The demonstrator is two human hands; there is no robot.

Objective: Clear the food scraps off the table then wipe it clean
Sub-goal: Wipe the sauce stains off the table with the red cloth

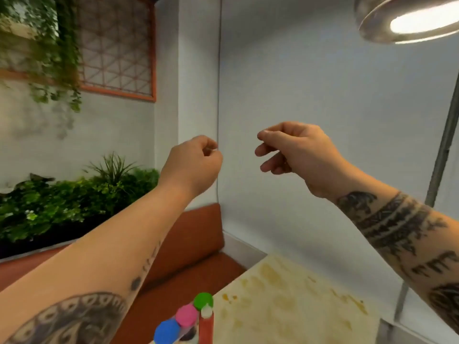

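The pale tabletop (285, 316) shows at the bottom right, smeared with yellowish stains. Small orange food scraps (226, 297) lie near its left edge, and more bits (352, 302) lie toward its right side. Both my hands are raised in the air well above the table, in front of the white wall. My left hand (196, 165) has its fingers curled into a loose fist and holds nothing. My right hand (293, 152) hangs with fingers loosely bent, thumb on top, and is also empty. No cloth is in view.
Bottles with green (203, 300), pink (186, 315) and blue caps (167, 331), plus a red squeeze bottle (206, 326), stand at the table's left edge. An orange bench (198, 244) runs behind. A lamp (407, 23) on a metal pole (439, 157) rises at right. Plants (62, 202) fill the left.
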